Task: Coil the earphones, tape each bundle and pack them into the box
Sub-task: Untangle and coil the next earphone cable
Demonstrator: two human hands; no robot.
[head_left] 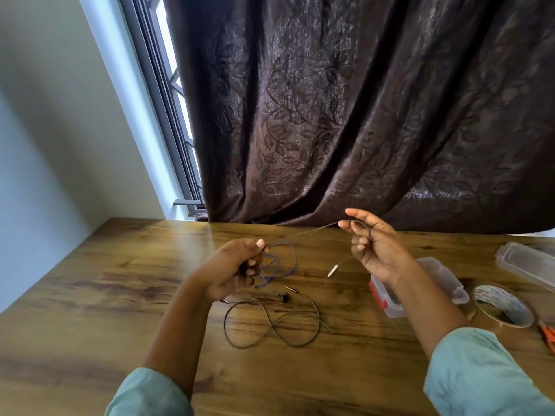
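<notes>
My left hand (237, 267) holds a few loops of a thin dark earphone cable (285, 259) above the wooden table (105, 289). My right hand (372, 244) pinches the same cable higher up, so a taut strand runs between the hands. A metallic plug piece (333, 270) dangles below the right hand. A second black earphone (270, 322) lies loose on the table in a figure-eight, with its earbud (283, 297) beside it. A clear plastic box (420, 288) with red latches sits open behind my right wrist. A roll of tape (501, 306) lies to its right.
The box's clear lid (528, 264) lies at the far right edge. Orange scissor handles (548, 337) peek in beside the tape. A dark patterned curtain (360, 115) hangs behind the table's far edge, with a window to its left.
</notes>
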